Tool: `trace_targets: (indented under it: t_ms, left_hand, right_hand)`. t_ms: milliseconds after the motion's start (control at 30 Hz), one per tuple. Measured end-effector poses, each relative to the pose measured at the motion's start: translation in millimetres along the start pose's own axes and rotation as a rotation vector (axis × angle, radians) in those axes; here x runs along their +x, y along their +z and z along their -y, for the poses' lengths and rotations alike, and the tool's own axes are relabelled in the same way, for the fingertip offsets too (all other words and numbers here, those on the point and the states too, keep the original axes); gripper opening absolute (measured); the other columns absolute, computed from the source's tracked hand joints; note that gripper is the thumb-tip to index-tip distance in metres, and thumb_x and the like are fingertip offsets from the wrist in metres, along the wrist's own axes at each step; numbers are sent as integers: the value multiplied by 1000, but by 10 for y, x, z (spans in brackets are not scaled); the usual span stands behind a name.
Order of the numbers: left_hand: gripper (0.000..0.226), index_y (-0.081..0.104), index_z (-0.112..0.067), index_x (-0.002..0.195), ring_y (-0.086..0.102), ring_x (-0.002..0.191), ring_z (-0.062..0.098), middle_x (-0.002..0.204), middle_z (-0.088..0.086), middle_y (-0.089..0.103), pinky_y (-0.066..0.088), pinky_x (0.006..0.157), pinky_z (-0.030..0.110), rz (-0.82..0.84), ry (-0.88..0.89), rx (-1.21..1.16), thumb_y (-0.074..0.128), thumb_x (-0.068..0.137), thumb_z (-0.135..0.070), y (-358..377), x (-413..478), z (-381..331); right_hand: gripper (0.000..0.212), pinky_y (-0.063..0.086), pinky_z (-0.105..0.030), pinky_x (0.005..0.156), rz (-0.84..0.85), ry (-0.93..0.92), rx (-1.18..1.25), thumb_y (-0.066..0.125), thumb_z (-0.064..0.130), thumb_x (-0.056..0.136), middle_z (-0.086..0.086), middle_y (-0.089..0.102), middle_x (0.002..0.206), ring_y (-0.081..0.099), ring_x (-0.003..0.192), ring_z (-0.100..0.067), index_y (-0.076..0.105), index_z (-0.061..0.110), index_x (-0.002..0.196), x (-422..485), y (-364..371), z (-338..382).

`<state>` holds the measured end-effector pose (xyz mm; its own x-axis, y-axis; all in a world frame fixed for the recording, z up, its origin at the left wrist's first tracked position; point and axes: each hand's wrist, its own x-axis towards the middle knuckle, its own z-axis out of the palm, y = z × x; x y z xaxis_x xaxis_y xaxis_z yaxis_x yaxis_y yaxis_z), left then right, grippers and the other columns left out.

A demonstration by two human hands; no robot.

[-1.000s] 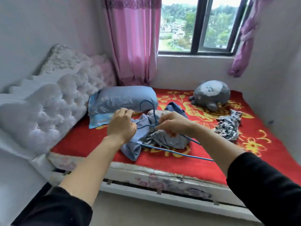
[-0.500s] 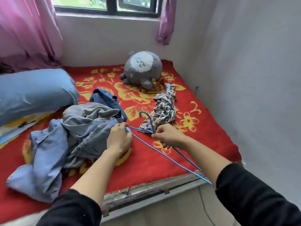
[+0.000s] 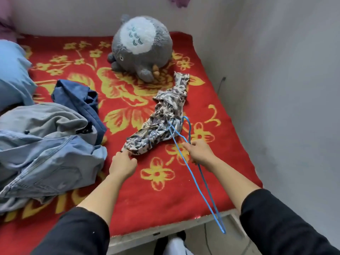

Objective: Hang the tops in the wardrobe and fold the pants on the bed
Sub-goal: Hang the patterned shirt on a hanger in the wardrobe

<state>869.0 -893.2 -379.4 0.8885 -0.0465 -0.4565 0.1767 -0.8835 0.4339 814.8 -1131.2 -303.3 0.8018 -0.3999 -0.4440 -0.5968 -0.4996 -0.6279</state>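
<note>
1. A person stands at the edge of a bed (image 3: 165,199) covered in a red blanket with yellow flowers. The two hands are apart, each holding something different.
2. The left hand (image 3: 123,163) pinches the near end of a crumpled black-and-white patterned garment (image 3: 156,126). The garment lies in a long twist towards the bed's right side.
3. The right hand (image 3: 200,153) grips a blue wire hanger (image 3: 197,188) near its neck. The hook rests over the patterned garment and the long loop trails back past the bed edge.
4. On the left, a heap of pale blue clothes (image 3: 42,153) lies unsorted, with a dark blue garment (image 3: 77,96) touching its far side.
5. The task looks to be at an early stage. Nothing on the bed is folded, no garment is on the hanger, and the wardrobe is out of view.
6. Whether the patterned garment is a top or pants cannot be told, though the hanger suggests a top.
7. A grey plush toy (image 3: 141,46) sits at the far side, with a blue pillow (image 3: 12,74) at the left edge.
</note>
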Motion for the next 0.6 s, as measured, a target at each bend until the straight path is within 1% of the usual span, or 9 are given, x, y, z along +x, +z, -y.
trace_targets:
  t_ms: [67,133,233,267,333,400,433,533,600]
  left_hand:
    - [43,53,-10,128,46,119,35,125,20,51,41,97,40,39,-65,3,49,87,-21,187,171,-125]
    - [43,52,-12,129,43,121,33,128,17,50,39,97,39,59,-94,1,48,87,-21,377,335,-230]
    - [43,51,-14,130,41,124,28,132,12,47,38,98,38,76,-137,-2,49,88,-22,620,605,-301]
    - [44,50,-14,130,41,124,28,134,12,46,38,97,38,81,-150,5,50,87,-22,689,698,-297]
    - [46,47,-12,131,39,125,29,136,11,44,39,96,40,76,-174,24,51,87,-21,819,893,-265]
    - [48,44,-11,132,36,126,29,139,10,42,40,94,41,48,-183,37,53,86,-21,925,1096,-225]
    - [50,43,-11,133,34,129,29,141,9,39,39,96,42,32,-176,44,54,85,-21,973,1207,-201]
    - [59,40,-13,137,23,139,29,151,8,29,31,108,43,-7,-95,101,63,85,-26,1058,1597,-118]
    - [57,47,-13,132,26,135,31,147,10,34,29,109,40,-13,-17,157,68,83,-32,1097,1832,-59]
  right_hand:
    - [47,34,-34,53,-45,-8,-63,54,30,90,-2,36,46,43,52,-23,33,16,50,365,-71,-109]
    - [47,27,-38,53,-106,-23,-97,52,30,91,-1,32,47,38,54,-23,30,15,52,694,-92,-181]
    - [47,20,-40,54,-128,-49,-78,52,27,92,-1,33,48,35,53,-22,30,14,53,1121,11,-276]
    - [46,19,-39,53,-118,-53,-74,51,26,93,-1,34,49,35,53,-22,31,15,54,1242,79,-308]
    - [42,19,-38,53,-101,-37,-78,49,28,94,0,40,53,38,54,-21,32,16,58,1460,242,-388]
    - [39,19,-37,56,-85,-22,-59,46,28,96,0,42,57,41,60,-24,33,16,61,1648,421,-504]
    - [39,21,-35,58,-67,-10,-50,44,27,97,0,42,59,42,64,-26,34,16,62,1725,507,-576]
    - [46,26,-32,63,-4,38,-64,38,29,100,0,40,56,44,67,-27,34,17,56,1897,716,-790]
    - [52,28,-32,65,14,60,-68,37,30,102,-1,39,52,44,66,-27,33,19,51,1968,804,-917]
